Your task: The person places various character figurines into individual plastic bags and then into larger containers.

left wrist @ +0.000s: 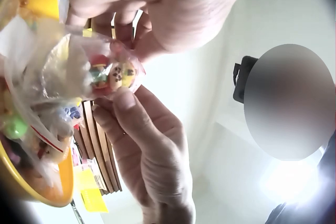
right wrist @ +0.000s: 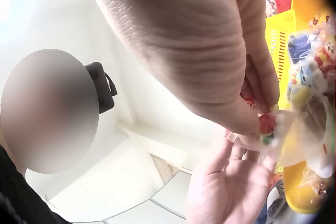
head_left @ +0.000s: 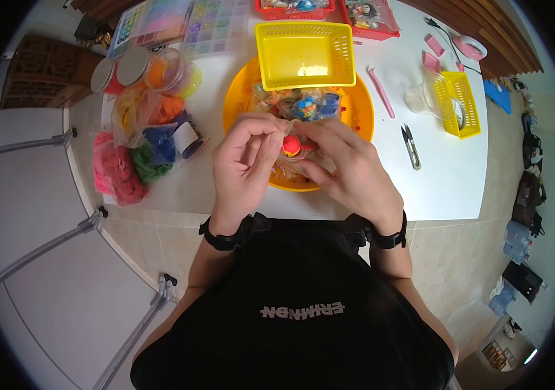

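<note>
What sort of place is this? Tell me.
Likely an indoor craft workspace, home or workshop unclear: the white table holds a compartmented case, small snips and bags of bright material.

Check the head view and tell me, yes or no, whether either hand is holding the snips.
No, the snips lie on the white table, while the left hand and right hand hold a small plastic bag.
</note>
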{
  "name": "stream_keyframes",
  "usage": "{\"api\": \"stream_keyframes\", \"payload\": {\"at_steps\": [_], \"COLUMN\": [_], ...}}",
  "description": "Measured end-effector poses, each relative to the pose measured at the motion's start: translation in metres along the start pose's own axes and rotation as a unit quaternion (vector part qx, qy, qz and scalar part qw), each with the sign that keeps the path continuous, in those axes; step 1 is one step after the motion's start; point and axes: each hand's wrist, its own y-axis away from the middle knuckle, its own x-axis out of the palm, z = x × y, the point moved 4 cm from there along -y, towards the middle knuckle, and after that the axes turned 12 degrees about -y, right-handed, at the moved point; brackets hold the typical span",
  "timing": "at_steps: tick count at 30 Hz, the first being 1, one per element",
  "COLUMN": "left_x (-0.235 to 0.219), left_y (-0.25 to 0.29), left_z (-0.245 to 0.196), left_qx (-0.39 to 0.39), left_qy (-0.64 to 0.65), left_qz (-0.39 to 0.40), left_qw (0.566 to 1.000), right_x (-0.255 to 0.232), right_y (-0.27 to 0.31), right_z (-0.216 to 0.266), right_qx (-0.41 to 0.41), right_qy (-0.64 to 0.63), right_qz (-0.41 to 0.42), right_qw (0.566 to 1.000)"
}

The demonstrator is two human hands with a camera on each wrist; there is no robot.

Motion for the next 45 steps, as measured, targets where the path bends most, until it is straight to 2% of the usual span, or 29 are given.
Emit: {"api": "stream_keyframes", "payload": {"at_steps": [6,9,12,15,18,21,24,27,30,33,36,39,42,45], "left_x": [0.002,0.002,0.005,0.008,0.003,-0.003,-0.001,-0.004,-0.003,-0.002,0.000,0.001,0.010,0.002], "left_y": [-0.001,-0.001,0.000,0.004,0.006,0.005,0.003,0.004,0.001,0.000,0.002,0.002,-0.005,-0.002], "left_z": [0.004,0.004,-0.001,0.002,0.011,0.007,-0.005,-0.007,-0.011,-0.016,-0.017,-0.018,-0.025,0.001], "left_qx": [-0.019,-0.035,-0.006,-0.010,-0.010,0.008,0.009,0.007,0.065,0.080,0.057,0.025,-0.047,-0.070], "left_qy": [0.011,0.030,0.053,0.050,0.024,-0.012,-0.013,-0.065,-0.107,-0.121,-0.100,-0.058,0.041,0.071], "left_qz": [0.007,0.027,0.056,0.054,0.036,0.023,0.015,0.030,-0.002,-0.010,-0.017,-0.046,-0.083,-0.004], "left_qw": [1.000,0.999,0.997,0.997,0.999,1.000,1.000,0.997,0.992,0.989,0.993,0.997,0.995,0.995], "right_x": [-0.006,-0.009,-0.010,-0.012,-0.017,-0.018,-0.019,-0.019,-0.017,-0.017,-0.015,-0.010,-0.008,-0.010], "right_y": [-0.002,-0.002,-0.001,-0.001,-0.002,-0.001,0.001,0.001,-0.001,-0.002,0.001,0.005,0.004,0.002], "right_z": [0.002,-0.003,-0.011,-0.014,-0.014,-0.014,-0.014,-0.010,-0.005,-0.005,-0.010,-0.020,-0.025,-0.030], "right_qx": [-0.010,0.014,0.035,0.057,0.068,0.071,0.108,0.088,0.073,0.038,0.116,0.183,0.146,0.157], "right_qy": [-0.013,-0.050,-0.066,-0.132,-0.105,-0.119,-0.109,-0.109,-0.121,-0.095,-0.213,-0.358,-0.391,-0.425], "right_qz": [-0.010,-0.026,-0.069,-0.076,-0.029,-0.067,-0.055,-0.052,-0.063,-0.072,-0.047,-0.084,-0.125,-0.160], "right_qw": [1.000,0.998,0.995,0.987,0.992,0.988,0.987,0.989,0.988,0.992,0.969,0.912,0.900,0.877]}}
